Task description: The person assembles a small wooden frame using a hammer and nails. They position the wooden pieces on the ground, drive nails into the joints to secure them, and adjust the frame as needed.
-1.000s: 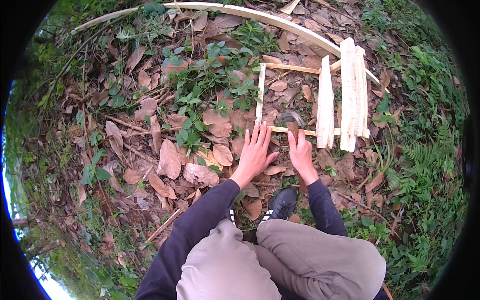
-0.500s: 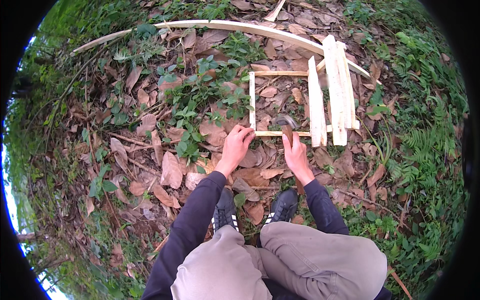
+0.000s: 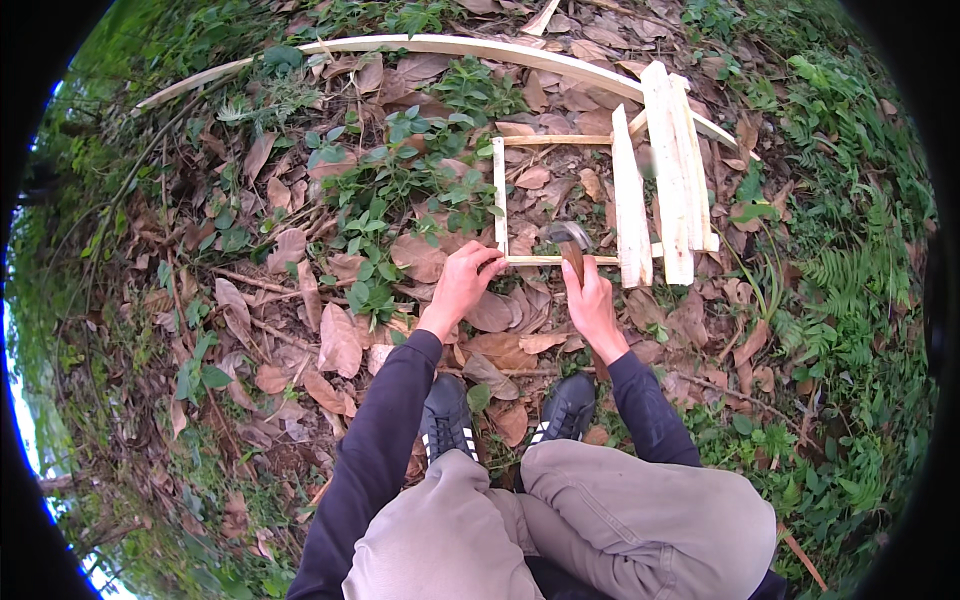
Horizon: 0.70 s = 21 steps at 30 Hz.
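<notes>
R grip (image 3: 592, 303) closed round hammer (image 3: 573, 255), head beside nr side of wood frame (image 3: 500, 195) on leafy ground (image 3: 340, 338). L grip (image 3: 465, 285) at frame's nr L corner, fingertips together; can't tell if holding anything.

Between the person's left hand (image 3: 463, 285) at the frame's near left corner and the right hand (image 3: 593, 300), a passage opens over the near strip (image 3: 540, 260). Beyond it, the wooden frame (image 3: 500, 190) encloses room above the leaves, but the hammer (image 3: 573, 256) juts across the near side. On the right, the pale slat (image 3: 630, 200) bars the way, leaving a narrow gap before the stacked boards (image 3: 673, 175). Far off, a long curved strip (image 3: 480, 48) blocks low passage; leafy plants (image 3: 405, 150) crowd the left.
</notes>
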Each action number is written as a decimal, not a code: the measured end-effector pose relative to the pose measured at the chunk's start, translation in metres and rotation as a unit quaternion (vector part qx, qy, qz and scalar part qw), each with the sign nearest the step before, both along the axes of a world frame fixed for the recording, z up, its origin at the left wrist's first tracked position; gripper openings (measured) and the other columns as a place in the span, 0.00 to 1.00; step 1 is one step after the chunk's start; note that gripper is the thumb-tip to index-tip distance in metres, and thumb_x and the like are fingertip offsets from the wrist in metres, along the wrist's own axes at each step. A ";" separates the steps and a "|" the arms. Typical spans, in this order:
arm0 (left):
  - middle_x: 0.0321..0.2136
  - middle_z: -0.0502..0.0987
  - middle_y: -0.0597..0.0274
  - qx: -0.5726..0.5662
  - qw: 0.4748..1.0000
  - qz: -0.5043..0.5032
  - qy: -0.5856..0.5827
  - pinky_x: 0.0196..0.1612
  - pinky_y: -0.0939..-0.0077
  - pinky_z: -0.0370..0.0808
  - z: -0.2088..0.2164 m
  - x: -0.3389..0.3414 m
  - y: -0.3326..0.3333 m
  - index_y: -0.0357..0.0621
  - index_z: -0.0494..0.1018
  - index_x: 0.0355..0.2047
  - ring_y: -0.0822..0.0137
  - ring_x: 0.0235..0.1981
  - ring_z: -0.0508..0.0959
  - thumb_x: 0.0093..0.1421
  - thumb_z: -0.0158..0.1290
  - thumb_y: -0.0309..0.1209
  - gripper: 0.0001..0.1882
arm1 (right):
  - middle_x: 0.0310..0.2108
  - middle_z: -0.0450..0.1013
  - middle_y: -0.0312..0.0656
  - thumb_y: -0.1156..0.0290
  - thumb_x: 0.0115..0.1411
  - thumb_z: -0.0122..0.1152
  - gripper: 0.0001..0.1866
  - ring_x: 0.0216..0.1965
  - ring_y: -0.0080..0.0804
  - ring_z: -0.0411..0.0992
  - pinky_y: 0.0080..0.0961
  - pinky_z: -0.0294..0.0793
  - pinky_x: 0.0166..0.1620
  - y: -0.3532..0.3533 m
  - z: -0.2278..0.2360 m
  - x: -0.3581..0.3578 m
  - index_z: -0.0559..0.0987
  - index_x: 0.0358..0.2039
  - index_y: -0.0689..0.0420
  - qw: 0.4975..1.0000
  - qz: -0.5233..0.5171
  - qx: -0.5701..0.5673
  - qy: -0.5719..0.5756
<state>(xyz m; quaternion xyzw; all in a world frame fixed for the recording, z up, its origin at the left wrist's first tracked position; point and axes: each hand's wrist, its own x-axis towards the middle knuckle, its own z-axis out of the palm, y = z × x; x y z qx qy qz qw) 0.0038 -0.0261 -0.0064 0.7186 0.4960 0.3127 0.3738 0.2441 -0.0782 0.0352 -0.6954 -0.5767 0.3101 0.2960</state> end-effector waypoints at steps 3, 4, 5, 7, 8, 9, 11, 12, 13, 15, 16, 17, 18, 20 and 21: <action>0.35 0.79 0.54 0.009 1.000 -0.007 -0.007 0.39 0.63 0.77 0.000 -0.003 -0.001 0.39 0.82 0.43 0.54 0.33 0.81 0.61 0.65 0.31 0.12 | 0.24 0.75 0.61 0.59 0.73 0.55 0.18 0.30 0.62 0.78 0.46 0.73 0.32 -0.001 0.005 -0.002 0.72 0.47 0.65 0.999 -0.008 -0.034 0.015; 0.35 0.79 0.54 0.007 1.000 -0.005 -0.007 0.39 0.63 0.77 -0.001 -0.003 -0.002 0.39 0.82 0.43 0.55 0.33 0.81 0.61 0.65 0.31 0.12 | 0.25 0.75 0.61 0.59 0.73 0.54 0.18 0.32 0.63 0.78 0.47 0.73 0.33 -0.001 0.005 -0.002 0.72 0.47 0.64 0.999 -0.005 -0.037 0.012; 0.35 0.78 0.55 0.005 1.000 -0.004 -0.007 0.39 0.63 0.78 0.000 -0.002 -0.002 0.39 0.82 0.43 0.55 0.34 0.81 0.61 0.65 0.31 0.12 | 0.27 0.76 0.62 0.60 0.73 0.54 0.18 0.33 0.63 0.78 0.49 0.74 0.34 -0.002 0.006 -0.002 0.71 0.47 0.64 0.999 -0.002 -0.040 0.008; 0.35 0.78 0.55 0.000 1.000 -0.003 -0.005 0.39 0.64 0.78 0.002 -0.001 -0.003 0.39 0.82 0.43 0.56 0.34 0.81 0.60 0.65 0.31 0.12 | 0.28 0.77 0.63 0.60 0.72 0.54 0.17 0.35 0.64 0.78 0.51 0.75 0.35 -0.003 0.005 -0.001 0.71 0.47 0.63 0.999 0.002 -0.044 0.000; 0.35 0.78 0.55 -0.001 1.000 -0.003 -0.001 0.40 0.64 0.78 0.003 0.000 -0.003 0.40 0.81 0.43 0.56 0.34 0.81 0.60 0.65 0.31 0.13 | 0.28 0.77 0.63 0.59 0.72 0.54 0.17 0.35 0.65 0.78 0.51 0.75 0.35 -0.004 0.005 -0.001 0.71 0.48 0.63 0.999 0.003 -0.045 -0.005; 0.35 0.78 0.55 -0.003 1.000 -0.003 0.002 0.40 0.64 0.78 0.005 0.002 -0.003 0.40 0.81 0.43 0.57 0.35 0.81 0.60 0.65 0.31 0.13 | 0.28 0.77 0.63 0.59 0.73 0.54 0.18 0.35 0.65 0.78 0.52 0.75 0.35 -0.004 0.004 -0.001 0.71 0.48 0.63 0.999 0.005 -0.045 -0.010; 0.37 0.77 0.55 0.010 1.000 0.001 0.015 0.40 0.65 0.78 0.006 0.004 -0.006 0.40 0.82 0.43 0.57 0.35 0.81 0.60 0.65 0.31 0.13 | 0.28 0.77 0.63 0.59 0.73 0.54 0.18 0.35 0.65 0.78 0.52 0.75 0.35 -0.004 0.005 0.000 0.70 0.48 0.63 0.998 0.007 -0.054 -0.012; 0.37 0.76 0.55 0.016 1.000 0.004 0.023 0.40 0.65 0.78 0.006 0.004 -0.007 0.40 0.82 0.43 0.58 0.35 0.81 0.60 0.66 0.31 0.13 | 0.28 0.77 0.63 0.59 0.73 0.53 0.18 0.35 0.65 0.78 0.52 0.75 0.35 -0.004 0.006 0.000 0.70 0.48 0.63 0.998 0.008 -0.059 -0.013; 0.38 0.76 0.55 0.008 1.000 0.007 0.018 0.40 0.65 0.78 0.005 0.004 -0.007 0.40 0.81 0.44 0.58 0.35 0.81 0.60 0.66 0.32 0.14 | 0.28 0.77 0.63 0.59 0.73 0.53 0.18 0.35 0.66 0.78 0.52 0.75 0.35 -0.003 0.006 -0.001 0.70 0.48 0.63 0.998 0.010 -0.060 -0.011; 0.39 0.74 0.54 -0.006 1.000 0.015 0.010 0.40 0.64 0.78 0.002 0.000 -0.007 0.41 0.80 0.46 0.58 0.36 0.81 0.60 0.66 0.33 0.16 | 0.28 0.77 0.63 0.58 0.73 0.53 0.18 0.35 0.66 0.78 0.52 0.75 0.35 -0.002 0.006 -0.003 0.70 0.48 0.63 0.998 0.014 -0.062 -0.006; 0.39 0.74 0.55 -0.012 0.999 0.037 0.011 0.40 0.64 0.78 0.001 -0.001 -0.009 0.41 0.80 0.45 0.59 0.36 0.80 0.60 0.66 0.33 0.15 | 0.27 0.76 0.62 0.59 0.73 0.53 0.18 0.34 0.65 0.78 0.51 0.74 0.34 -0.002 0.005 -0.004 0.70 0.49 0.63 0.998 0.014 -0.057 -0.004; 0.38 0.74 0.55 -0.019 0.998 0.055 0.009 0.40 0.65 0.77 0.003 0.003 -0.010 0.41 0.79 0.45 0.59 0.36 0.80 0.59 0.66 0.33 0.15 | 0.25 0.76 0.62 0.59 0.73 0.53 0.18 0.32 0.64 0.78 0.50 0.73 0.33 -0.002 0.001 -0.002 0.70 0.50 0.63 0.999 0.010 -0.053 -0.005; 0.38 0.74 0.55 -0.026 0.997 0.073 0.007 0.40 0.65 0.77 0.006 0.008 -0.013 0.41 0.79 0.44 0.60 0.36 0.79 0.59 0.67 0.32 0.15 | 0.24 0.75 0.61 0.59 0.73 0.53 0.18 0.31 0.63 0.78 0.49 0.72 0.32 -0.003 -0.002 0.000 0.71 0.50 0.63 0.999 0.007 -0.049 -0.007; 0.37 0.73 0.55 0.019 0.993 0.106 0.038 0.39 0.65 0.76 0.012 0.016 -0.031 0.40 0.76 0.41 0.60 0.35 0.78 0.60 0.65 0.31 0.13 | 0.23 0.74 0.61 0.58 0.73 0.53 0.19 0.30 0.63 0.78 0.48 0.72 0.32 -0.006 -0.004 0.001 0.71 0.49 0.63 0.999 0.003 -0.052 -0.010; 0.37 0.73 0.55 0.043 0.990 0.123 0.053 0.39 0.65 0.76 0.014 0.020 -0.042 0.40 0.75 0.40 0.60 0.35 0.78 0.61 0.64 0.31 0.12 | 0.23 0.74 0.61 0.58 0.73 0.53 0.19 0.30 0.62 0.78 0.48 0.72 0.31 -0.004 -0.005 0.002 0.71 0.49 0.63 0.999 0.002 -0.053 -0.012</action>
